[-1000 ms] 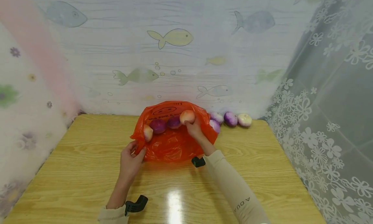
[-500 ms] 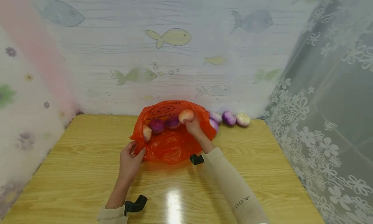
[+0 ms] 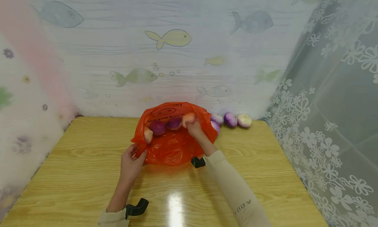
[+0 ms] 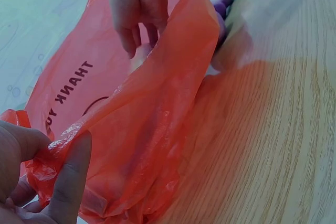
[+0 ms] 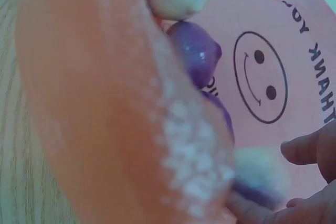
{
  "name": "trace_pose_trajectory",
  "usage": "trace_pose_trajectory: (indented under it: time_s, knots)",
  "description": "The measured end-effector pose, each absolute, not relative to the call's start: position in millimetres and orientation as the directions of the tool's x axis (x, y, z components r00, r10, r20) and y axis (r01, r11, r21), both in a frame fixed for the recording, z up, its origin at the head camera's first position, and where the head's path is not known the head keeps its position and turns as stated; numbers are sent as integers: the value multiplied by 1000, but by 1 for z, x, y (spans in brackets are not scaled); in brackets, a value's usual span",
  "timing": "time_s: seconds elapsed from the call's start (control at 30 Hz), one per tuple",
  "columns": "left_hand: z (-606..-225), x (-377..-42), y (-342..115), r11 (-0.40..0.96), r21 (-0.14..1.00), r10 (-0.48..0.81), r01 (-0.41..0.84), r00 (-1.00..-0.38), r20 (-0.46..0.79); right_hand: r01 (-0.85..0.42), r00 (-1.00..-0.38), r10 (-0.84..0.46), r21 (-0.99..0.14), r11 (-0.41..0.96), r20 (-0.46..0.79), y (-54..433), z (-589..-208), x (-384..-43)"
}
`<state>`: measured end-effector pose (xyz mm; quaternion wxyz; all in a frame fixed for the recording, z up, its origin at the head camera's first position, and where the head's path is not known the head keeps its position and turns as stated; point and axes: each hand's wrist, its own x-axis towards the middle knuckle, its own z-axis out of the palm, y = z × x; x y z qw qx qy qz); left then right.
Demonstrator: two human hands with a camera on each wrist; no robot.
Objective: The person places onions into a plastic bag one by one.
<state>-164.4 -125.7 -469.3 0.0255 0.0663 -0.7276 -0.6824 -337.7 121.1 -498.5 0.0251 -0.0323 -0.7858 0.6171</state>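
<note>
A red plastic bag (image 3: 174, 151) lies on the wooden table with its mouth toward me. My left hand (image 3: 131, 163) pinches the left edge of that mouth between thumb and fingers. Inside, a pale onion (image 3: 148, 135) and two purple onions (image 3: 157, 127) sit in a row. At the row's right end is another pale onion (image 3: 188, 118), with my right hand (image 3: 195, 130) reaching in at it. In the right wrist view this onion (image 5: 262, 174) is blurred, and the thumb stands apart from the spread fingers. The bag's front wall hides part of the contents.
Several white-and-purple onions (image 3: 230, 120) stand in a group behind and right of the bag, one partly hidden by it. A fish-print curtain (image 3: 177, 56) hangs at the table's back edge. The wooden table (image 3: 251, 161) spreads toward me, with a bright reflection near its front.
The pale onion at my right hand has sunk slightly deeper into the bag, and more of it is covered by the hand. My left hand keeps its pinch on the bag's edge.
</note>
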Motion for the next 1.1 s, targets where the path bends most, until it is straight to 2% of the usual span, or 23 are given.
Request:
trace_pose_trajectory:
  time_s: [0.07,0.27,0.47,0.53,0.87,1.1]
  knots:
    - [-469,-164,-126,62,996,-129,-65,-990,-57,28,-998,54,-964,265,-15,125,-503,-340]
    - [-467,-164,-126,69,995,-123,-69,-991,-60,85,-996,3,-943,321,-89,115,-439,-283]
    - [-467,-166,-127,97,993,-132,-67,-990,-54,-18,-1000,-24,-931,365,10,112,-424,-262]
    - [-467,-167,-128,102,993,-138,-67,-989,-52,-51,-998,-44,-933,357,37,112,-422,-257]
    - [-466,-169,-132,99,993,-137,-71,-989,-57,-30,-990,-139,-953,301,-12,112,-399,-225]
    - [-465,-171,-137,119,991,-141,-56,-989,-39,-170,-970,-209,-963,209,125,121,-363,-201]
